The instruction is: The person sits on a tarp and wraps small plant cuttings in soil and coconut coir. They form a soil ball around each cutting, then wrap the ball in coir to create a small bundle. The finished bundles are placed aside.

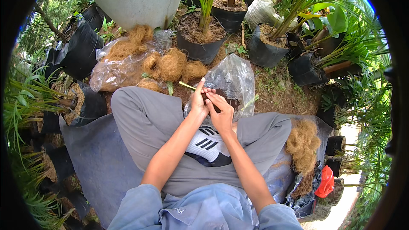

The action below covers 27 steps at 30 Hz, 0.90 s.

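Observation:
My left hand (201, 100) and my right hand (220, 110) meet above my crossed legs, their fingers close together. A green plant stem (187, 85) sticks out past my left hand's thumb, and dark soil-like material shows around my fingers. How far each hand is closed on it is partly hidden. Just beyond and beneath the hands lies a clear plastic bag (238, 76) with dark soil inside. Several brown fibre balls (172, 65) rest on the ground ahead, beside another clear plastic bag (115, 70) filled with the same fibre.
A large pale planter (137, 0) stands ahead left. Potted palms in black grow bags (201, 46) surround me on several sides. To the right, a fibre heap (303, 143) and a red plastic bag (326, 182) lie near the edge of the blue-grey mat (92, 159).

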Tool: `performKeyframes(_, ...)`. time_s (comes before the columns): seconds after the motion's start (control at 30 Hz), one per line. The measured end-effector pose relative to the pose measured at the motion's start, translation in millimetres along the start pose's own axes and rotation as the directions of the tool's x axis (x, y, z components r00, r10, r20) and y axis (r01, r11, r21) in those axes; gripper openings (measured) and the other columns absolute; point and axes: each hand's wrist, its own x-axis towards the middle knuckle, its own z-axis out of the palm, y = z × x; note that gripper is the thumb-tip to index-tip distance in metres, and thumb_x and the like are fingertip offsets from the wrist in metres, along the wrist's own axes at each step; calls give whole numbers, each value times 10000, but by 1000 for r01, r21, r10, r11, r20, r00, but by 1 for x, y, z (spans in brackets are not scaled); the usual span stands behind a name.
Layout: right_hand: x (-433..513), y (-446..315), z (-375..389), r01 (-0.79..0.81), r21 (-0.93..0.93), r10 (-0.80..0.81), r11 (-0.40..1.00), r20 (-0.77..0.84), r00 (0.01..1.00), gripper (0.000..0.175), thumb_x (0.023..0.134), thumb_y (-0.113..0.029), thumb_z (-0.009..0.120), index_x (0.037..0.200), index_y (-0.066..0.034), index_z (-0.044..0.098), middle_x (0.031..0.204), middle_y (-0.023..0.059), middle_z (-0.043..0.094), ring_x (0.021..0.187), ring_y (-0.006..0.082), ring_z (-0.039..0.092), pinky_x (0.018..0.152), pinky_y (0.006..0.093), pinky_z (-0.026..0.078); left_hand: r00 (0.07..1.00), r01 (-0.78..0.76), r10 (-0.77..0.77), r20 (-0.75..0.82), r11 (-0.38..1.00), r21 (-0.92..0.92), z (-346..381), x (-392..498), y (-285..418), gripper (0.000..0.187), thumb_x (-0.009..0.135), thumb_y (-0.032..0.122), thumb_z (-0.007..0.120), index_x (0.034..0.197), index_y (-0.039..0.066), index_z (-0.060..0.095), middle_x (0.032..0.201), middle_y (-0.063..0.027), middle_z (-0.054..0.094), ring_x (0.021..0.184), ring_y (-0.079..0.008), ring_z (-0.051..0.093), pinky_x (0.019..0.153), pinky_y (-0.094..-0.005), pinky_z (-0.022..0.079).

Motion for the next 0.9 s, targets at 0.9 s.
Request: performKeyframes(0.9,-17,15,-2,139,-59,-137,989,34,990,316,868,48,860,1178,-15,861,1189,165,839,1162,333,778,1045,408,604,990,138,-140,30,988,61,-29,10,-8,532,992,297,845,600,203,498,625,-27,621,729,-222,716,723,-356,628)
